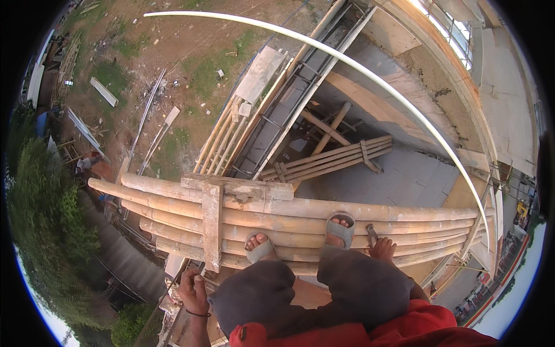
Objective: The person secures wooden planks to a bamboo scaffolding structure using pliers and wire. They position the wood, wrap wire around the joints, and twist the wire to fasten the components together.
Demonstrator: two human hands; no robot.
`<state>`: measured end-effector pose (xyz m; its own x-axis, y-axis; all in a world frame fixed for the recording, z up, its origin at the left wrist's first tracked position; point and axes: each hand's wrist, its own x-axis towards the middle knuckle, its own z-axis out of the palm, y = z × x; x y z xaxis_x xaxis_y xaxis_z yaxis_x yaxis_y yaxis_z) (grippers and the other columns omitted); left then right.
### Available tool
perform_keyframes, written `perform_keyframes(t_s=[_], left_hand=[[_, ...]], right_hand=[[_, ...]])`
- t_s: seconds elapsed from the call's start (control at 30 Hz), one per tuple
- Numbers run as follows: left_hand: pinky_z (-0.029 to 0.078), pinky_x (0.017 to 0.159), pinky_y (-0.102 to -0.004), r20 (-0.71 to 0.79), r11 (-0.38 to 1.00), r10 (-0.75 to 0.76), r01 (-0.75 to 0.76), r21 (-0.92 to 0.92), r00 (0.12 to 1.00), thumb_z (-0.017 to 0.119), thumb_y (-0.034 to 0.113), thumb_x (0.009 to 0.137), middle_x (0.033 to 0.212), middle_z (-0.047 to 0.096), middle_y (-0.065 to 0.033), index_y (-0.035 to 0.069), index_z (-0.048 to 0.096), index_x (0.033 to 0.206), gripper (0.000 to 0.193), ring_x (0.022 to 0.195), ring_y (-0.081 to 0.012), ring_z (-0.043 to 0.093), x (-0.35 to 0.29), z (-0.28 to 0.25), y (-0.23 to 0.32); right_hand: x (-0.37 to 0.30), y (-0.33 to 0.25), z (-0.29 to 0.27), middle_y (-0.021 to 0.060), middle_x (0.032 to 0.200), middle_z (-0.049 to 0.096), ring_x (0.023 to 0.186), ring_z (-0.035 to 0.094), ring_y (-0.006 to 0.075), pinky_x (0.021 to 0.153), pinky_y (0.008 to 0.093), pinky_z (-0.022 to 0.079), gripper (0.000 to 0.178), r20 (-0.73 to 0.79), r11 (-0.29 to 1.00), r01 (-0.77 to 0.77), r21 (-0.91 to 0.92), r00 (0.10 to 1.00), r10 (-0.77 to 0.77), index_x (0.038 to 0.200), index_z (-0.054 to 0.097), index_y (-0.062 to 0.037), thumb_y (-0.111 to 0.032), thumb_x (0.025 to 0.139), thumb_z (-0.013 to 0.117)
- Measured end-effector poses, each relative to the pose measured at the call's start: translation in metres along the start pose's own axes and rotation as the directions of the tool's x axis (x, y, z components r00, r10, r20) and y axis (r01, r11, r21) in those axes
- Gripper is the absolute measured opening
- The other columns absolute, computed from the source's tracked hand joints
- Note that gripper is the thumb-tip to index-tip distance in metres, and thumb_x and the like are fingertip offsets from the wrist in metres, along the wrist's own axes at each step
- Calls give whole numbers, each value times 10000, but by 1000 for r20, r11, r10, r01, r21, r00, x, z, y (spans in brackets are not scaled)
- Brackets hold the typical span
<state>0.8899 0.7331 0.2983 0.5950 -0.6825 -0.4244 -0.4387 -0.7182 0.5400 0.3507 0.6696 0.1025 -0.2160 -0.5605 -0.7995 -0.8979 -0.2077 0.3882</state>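
Observation:
My right hand [383,250] rests low over the bamboo poles [277,220], beside my right sandal [340,230]. Its fingers close round a small metal tool that looks like pincers [371,231], jaws pointing away from me. At the lower left, my left hand [194,291] hangs off the near side of the poles with its fingers curled. Whatever it may hold is hidden, and a thin dark rod runs close by. Both my feet, the left in a grey sandal [261,250], stand on the poles. A wooden crosspiece [212,231] lies across them at the left.
Beyond the poles, a long formwork trough [289,98] holds steel bars. A white pipe [370,72] arcs overhead to the right. Below right lies a grey floor [370,179] with a lower bamboo platform [335,157]. Far down left are bare ground, loose planks and trees [46,231].

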Motion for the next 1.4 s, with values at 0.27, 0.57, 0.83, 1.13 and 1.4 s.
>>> perform_keyframes(t_s=[0.27,0.57,0.83,1.13,1.4], left_hand=[[503,828,-399,338,687,572,-662,301,747,638,93,852,946,685,-126,46,682,938,107,967,-320,616,228,208,25],[534,819,-407,561,566,453,-710,419,693,634,55,786,971,669,-97,157,738,946,216,950,-314,627,268,249,-11],[540,842,-413,643,477,333,-711,516,690,659,72,772,1025,672,-82,198,744,970,250,951,-296,645,280,244,-4],[488,696,-379,651,628,473,-746,223,593,558,-20,809,832,645,-188,62,641,861,128,762,-334,632,322,190,15],[506,699,-333,102,769,211,-100,-632,972,554,112,954,821,654,-140,23,639,920,128,744,-208,650,383,172,-2]], right_hand=[[63,-93,-234,119,887,642,853,657,294,715,411,522,243,-641,595,804,-12,451,-621,943,631,-22,-193,783,697],[140,-325,-352,-77,1106,595,1114,477,166,855,381,390,234,-144,177,597,-783,102,-984,1070,717,-271,-267,956,513],[144,-313,-355,-98,961,662,1119,489,160,1027,409,321,199,-110,108,419,-902,20,-994,885,761,-242,-254,916,565],[127,-256,-336,-11,612,621,781,583,184,932,404,356,199,-417,388,536,-750,72,-906,668,732,-182,-193,814,597],[133,-208,-272,50,674,657,627,628,232,774,457,377,171,-277,543,630,-556,475,-835,761,730,-136,-153,847,583]])
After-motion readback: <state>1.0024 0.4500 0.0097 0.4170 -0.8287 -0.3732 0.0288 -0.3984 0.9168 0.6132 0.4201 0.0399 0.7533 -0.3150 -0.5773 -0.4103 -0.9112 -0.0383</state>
